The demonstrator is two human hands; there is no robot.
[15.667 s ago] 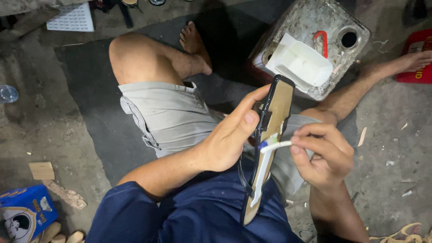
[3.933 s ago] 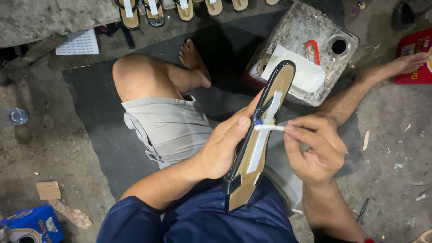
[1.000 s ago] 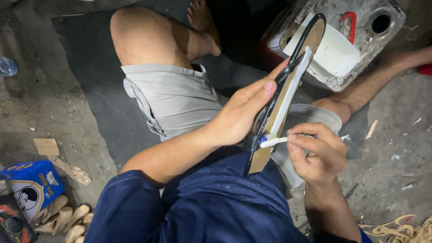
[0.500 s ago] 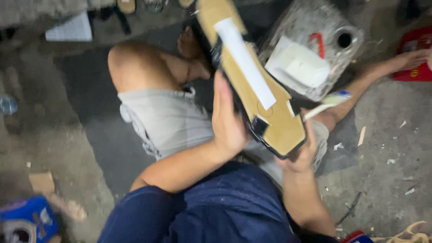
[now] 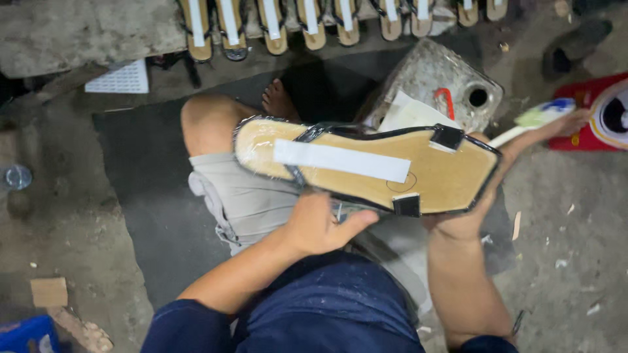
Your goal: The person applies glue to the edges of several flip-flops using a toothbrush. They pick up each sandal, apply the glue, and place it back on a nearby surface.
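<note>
A tan sandal sole (image 5: 366, 173) with a white strip along its middle and black straps lies level, underside up, over my lap. My left hand (image 5: 320, 225) grips its lower edge near the middle from below. Under the heel end, my right hand (image 5: 466, 219) props the sole up and also holds a white-handled brush (image 5: 535, 117). The brush's green and blue head points right, away from the sole. Clear wrap covers the toe end at the left.
A row of several similar sandals (image 5: 314, 19) lines the top edge. A grey canister (image 5: 435, 72) with a red handle and a white sheet sits behind the sole. A red can (image 5: 605, 114) stands at the right, a blue box (image 5: 26, 333) and a cardboard scrap (image 5: 49, 291) at the bottom left.
The sandal has swung from upright to lying level across my lap. The brush has left the sole and now points out to the right.
</note>
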